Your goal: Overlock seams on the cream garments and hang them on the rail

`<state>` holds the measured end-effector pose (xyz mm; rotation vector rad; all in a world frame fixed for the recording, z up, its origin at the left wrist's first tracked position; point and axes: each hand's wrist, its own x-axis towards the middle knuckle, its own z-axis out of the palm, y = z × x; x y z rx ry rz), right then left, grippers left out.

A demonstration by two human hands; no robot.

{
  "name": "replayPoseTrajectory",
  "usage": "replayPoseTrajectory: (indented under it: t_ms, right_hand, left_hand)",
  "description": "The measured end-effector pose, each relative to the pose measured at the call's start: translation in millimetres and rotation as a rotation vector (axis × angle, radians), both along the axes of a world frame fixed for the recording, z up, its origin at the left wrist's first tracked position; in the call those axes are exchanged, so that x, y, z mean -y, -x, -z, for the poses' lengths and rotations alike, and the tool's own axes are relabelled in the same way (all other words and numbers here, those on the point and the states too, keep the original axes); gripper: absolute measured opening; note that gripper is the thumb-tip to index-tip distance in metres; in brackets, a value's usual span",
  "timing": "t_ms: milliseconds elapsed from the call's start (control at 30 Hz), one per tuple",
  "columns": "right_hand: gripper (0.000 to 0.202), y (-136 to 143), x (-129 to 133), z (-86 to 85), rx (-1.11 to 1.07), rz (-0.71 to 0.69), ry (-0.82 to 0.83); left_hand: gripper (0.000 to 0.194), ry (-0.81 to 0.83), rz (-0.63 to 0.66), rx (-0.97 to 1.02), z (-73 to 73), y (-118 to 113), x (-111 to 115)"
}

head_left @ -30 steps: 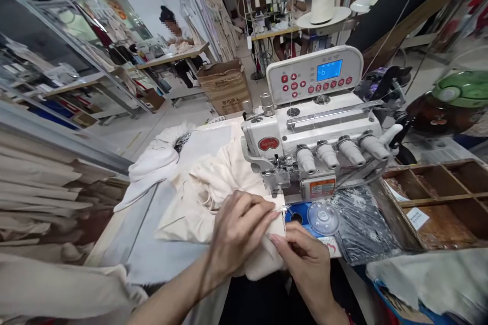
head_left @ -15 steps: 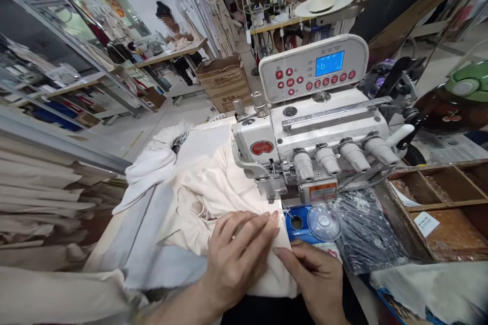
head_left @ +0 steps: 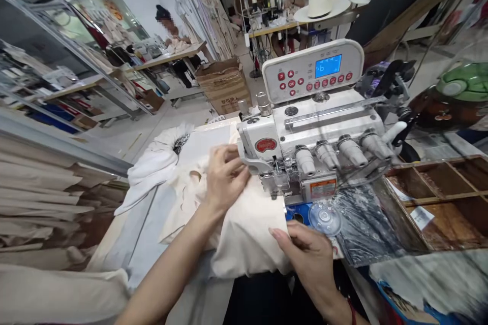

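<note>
Cream fabric (head_left: 253,228) lies across the worktable, its right edge running under the presser area of a white sewing machine (head_left: 263,144). My left hand (head_left: 227,175) is on the fabric left of the machine head, its fingers bent and slightly blurred; whether they grip cloth is hard to tell. Near the front, my right hand (head_left: 305,249) pinches the fabric's right edge between thumb and fingers. Beside that edge sit a blue plate (head_left: 299,212) and a clear round disc (head_left: 325,218).
White cloth (head_left: 150,165) is piled at the table's left. A wooden compartment tray (head_left: 430,198) stands at right, with a green-lidded container (head_left: 463,84) behind. A cardboard box (head_left: 223,86) is on the floor. Two people sit at machines in the background.
My left hand has moved up and away from the right hand, toward the machine head's left side. My right hand has shifted slightly upward, still at the fabric's edge; the fabric's front part is more folded.
</note>
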<state>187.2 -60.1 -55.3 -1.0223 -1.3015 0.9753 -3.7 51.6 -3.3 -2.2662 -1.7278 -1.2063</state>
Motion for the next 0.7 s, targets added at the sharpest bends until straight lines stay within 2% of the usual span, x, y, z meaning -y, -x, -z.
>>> replayPoseTrajectory:
  t_ms: [67,100,133,200,300,400,500,600,700]
  right_hand:
    - [0.037,-1.5,8.2,0.5,0.055,-0.002,-0.059]
    - [0.037,-2.3,13.3,1.6,0.079,-0.014,-0.057]
    - [0.038,-3.0,18.0,2.9,0.083,-0.015,-0.041]
    - [0.041,-4.1,24.6,5.4,0.059,-0.027,0.036]
    - [0.045,-4.3,27.1,9.5,-0.018,-0.088,0.203]
    - [0.051,-2.9,30.1,21.8,-0.137,-0.171,0.367]
    - [0.064,-1.8,41.9,44.9,-0.24,-0.233,0.508]
    - [0.061,-3.5,60.9,67.5,-0.305,-0.279,0.614]
    - [0.054,-7.9,77.9,78.1,-0.288,-0.287,0.663]
  left_hand:
    - [0.033,0.076,-0.16,-0.144,-3.5,5.9,6.9]
    - [0.034,0.163,-0.19,-0.211,-5.4,10.1,10.2]
    - [0.036,0.269,-0.178,-0.251,-7.3,14.7,11.7]
    - [0.039,0.424,-0.076,-0.252,-11.4,23.7,7.4]
    - [0.038,0.496,-0.006,-0.121,-16.3,31.3,-12.5]
    - [0.041,0.438,-0.03,0.171,-16.9,30.8,-28.7]
    - [0.045,0.286,-0.03,0.426,-17.5,28.4,-34.1]
    - [0.039,0.122,-0.039,0.481,-29.9,30.1,-42.7]
    - [0.035,0.033,-0.058,0.423,-53.9,35.9,-60.4]
